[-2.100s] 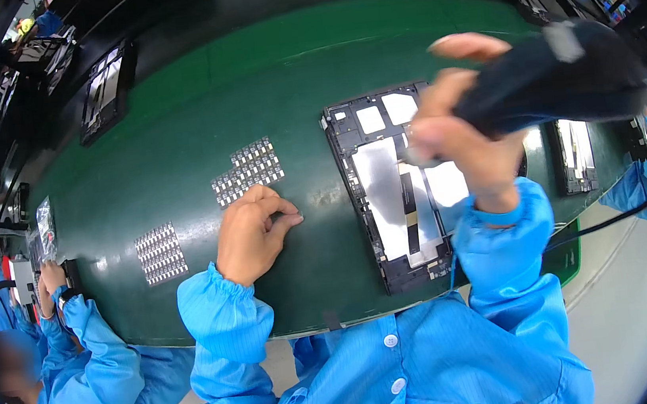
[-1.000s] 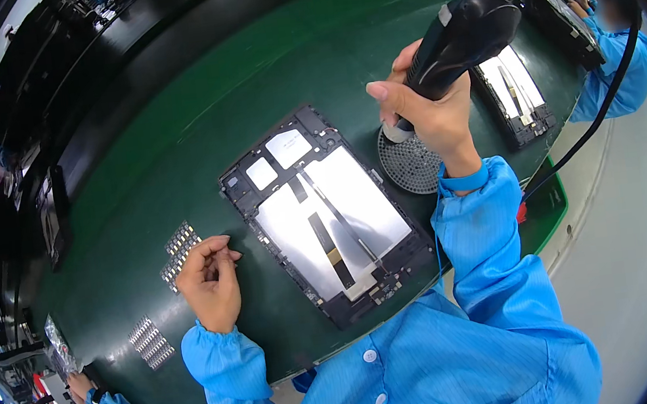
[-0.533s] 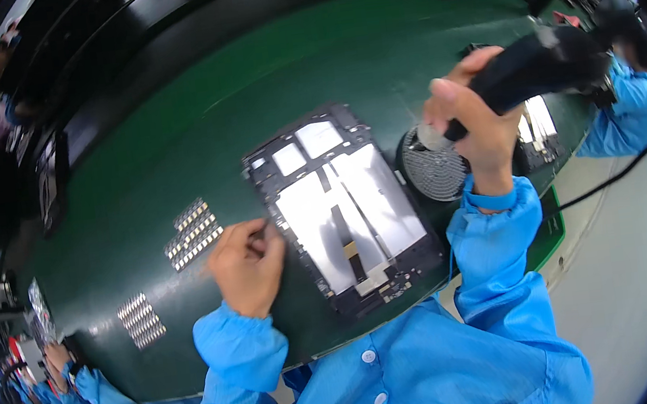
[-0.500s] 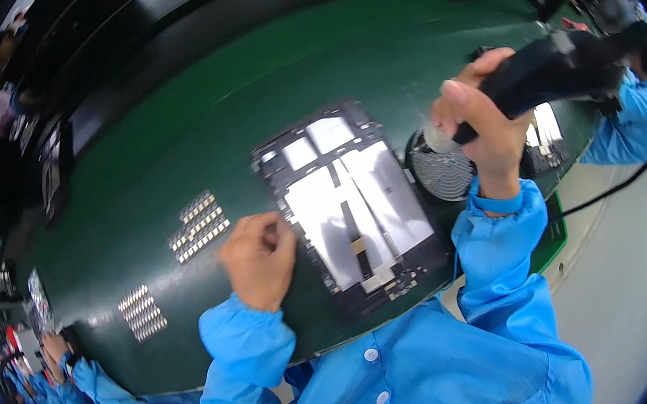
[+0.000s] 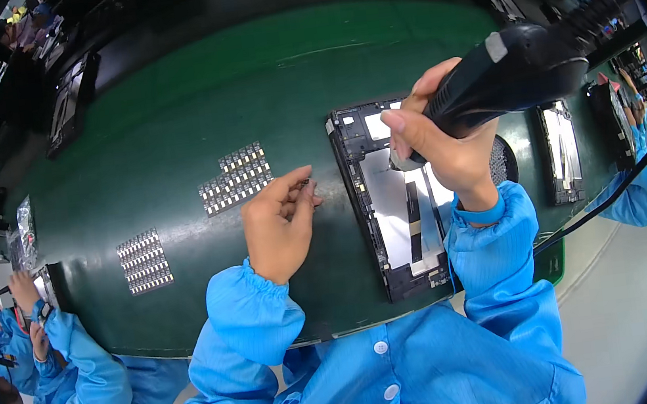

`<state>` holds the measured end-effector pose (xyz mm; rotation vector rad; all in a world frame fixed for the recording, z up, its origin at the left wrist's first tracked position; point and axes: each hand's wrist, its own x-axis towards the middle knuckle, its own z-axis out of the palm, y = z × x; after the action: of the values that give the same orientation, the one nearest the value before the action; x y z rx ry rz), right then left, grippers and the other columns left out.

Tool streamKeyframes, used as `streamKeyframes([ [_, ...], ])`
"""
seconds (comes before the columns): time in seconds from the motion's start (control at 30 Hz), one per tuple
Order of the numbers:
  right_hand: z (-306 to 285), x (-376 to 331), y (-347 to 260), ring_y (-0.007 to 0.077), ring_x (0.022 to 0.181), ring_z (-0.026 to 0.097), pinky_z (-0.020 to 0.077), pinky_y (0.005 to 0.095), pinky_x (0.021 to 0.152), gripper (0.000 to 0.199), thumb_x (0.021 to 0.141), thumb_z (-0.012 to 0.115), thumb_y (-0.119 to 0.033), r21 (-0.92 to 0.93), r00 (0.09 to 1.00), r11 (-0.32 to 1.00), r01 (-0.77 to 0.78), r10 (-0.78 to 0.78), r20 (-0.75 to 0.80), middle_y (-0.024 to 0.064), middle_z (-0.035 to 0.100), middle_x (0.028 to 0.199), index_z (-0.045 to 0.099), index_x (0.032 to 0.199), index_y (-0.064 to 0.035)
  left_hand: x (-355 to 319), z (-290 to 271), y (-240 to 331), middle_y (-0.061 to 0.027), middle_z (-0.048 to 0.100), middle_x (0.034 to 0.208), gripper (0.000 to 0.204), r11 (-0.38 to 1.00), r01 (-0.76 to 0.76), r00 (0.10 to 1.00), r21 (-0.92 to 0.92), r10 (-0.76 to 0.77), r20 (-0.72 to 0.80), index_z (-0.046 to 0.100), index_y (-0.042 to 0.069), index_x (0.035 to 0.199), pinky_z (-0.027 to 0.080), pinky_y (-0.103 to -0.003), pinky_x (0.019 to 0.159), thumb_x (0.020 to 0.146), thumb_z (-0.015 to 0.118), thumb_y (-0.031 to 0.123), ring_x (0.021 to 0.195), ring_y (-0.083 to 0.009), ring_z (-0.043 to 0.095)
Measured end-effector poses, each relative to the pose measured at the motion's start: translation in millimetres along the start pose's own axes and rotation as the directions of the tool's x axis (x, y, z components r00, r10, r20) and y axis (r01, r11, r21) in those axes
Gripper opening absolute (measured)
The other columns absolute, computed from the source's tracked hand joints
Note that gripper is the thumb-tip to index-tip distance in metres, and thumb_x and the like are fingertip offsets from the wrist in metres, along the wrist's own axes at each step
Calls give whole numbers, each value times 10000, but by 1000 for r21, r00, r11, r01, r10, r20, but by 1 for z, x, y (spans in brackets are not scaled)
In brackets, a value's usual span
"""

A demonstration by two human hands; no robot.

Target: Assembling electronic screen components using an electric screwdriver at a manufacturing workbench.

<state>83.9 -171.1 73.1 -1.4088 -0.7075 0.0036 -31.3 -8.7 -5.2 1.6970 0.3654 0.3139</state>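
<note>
My right hand (image 5: 450, 157) is wrapped round a black electric screwdriver (image 5: 497, 78), its cord running off at the upper right. The tool's pale tip points down over an opened tablet (image 5: 387, 203), whose black frame holds silver battery packs. My hand and forearm hide the tablet's right part. To the left of the tablet, my left hand (image 5: 278, 223) pinches a small dark piece (image 5: 307, 181) between fingertips, too small to make out. Beside that hand lies a sheet of small dark parts with pale pads (image 5: 237, 180). A second such sheet (image 5: 144, 262) lies farther left.
A round black dish (image 5: 503, 161) sits partly behind my right wrist. Another opened tablet (image 5: 562, 151) stands beyond it on the green table (image 5: 286, 86). Co-workers in blue are at both sides, one with a hand (image 5: 25, 292) at the left. A black cable (image 5: 611, 201) hangs at the right.
The screwdriver has moved from above the round dish to above the tablet. My left hand has come away from the tablet's left edge, and its pinching fingertips now show. The whole view has shifted.
</note>
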Motion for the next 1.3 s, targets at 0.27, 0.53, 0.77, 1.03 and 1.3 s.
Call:
streamKeyframes([
  [0.27, 17, 7, -8, 100, 524, 575, 458, 218, 479, 267, 738, 720, 60, 158, 998, 987, 42, -33, -60, 61, 605, 629, 522, 910, 12, 2, 1, 0, -101, 660, 931, 164, 990, 99, 992, -102, -91, 84, 588, -43, 1051, 504, -217, 640, 898, 556, 8, 761, -121, 640],
  [0.53, 31, 9, 8, 98, 512, 570, 445, 218, 460, 267, 747, 723, 48, 191, 1000, 982, -5, 9, -18, 60, 600, 613, 526, 928, 32, 4, 2, -3, -105, 675, 812, 124, 992, 49, 998, -116, -44, 44, 617, -51, 967, 524, -243, 616, 872, 540, -33, 718, -146, 673],
  [0.77, 33, 10, 11, 94, 504, 566, 440, 218, 452, 266, 738, 724, 54, 219, 1000, 975, -23, 27, -16, 62, 606, 617, 526, 914, 33, 3, 0, -10, -122, 675, 817, 161, 998, 1, 998, -64, 2, 57, 643, -55, 910, 530, -257, 609, 829, 505, -71, 728, -172, 685],
  [1.03, 35, 10, 7, 133, 501, 562, 482, 263, 490, 331, 750, 678, 96, 83, 995, 996, -12, 3, 104, 65, 563, 615, 440, 942, -31, 1, 0, -9, -140, 667, 883, 190, 995, -34, 997, -93, 40, 60, 646, -68, 909, 537, -253, 619, 791, 501, -100, 757, -184, 685],
  [1.3, 40, 6, 5, 115, 513, 562, 469, 236, 490, 331, 745, 684, 96, 15, 992, 999, -42, 40, 119, 65, 567, 622, 444, 929, -40, -4, -1, 0, -145, 669, 916, 208, 995, -62, 995, -79, 68, 71, 649, -64, 922, 538, -261, 632, 772, 512, -105, 759, -190, 681],
])
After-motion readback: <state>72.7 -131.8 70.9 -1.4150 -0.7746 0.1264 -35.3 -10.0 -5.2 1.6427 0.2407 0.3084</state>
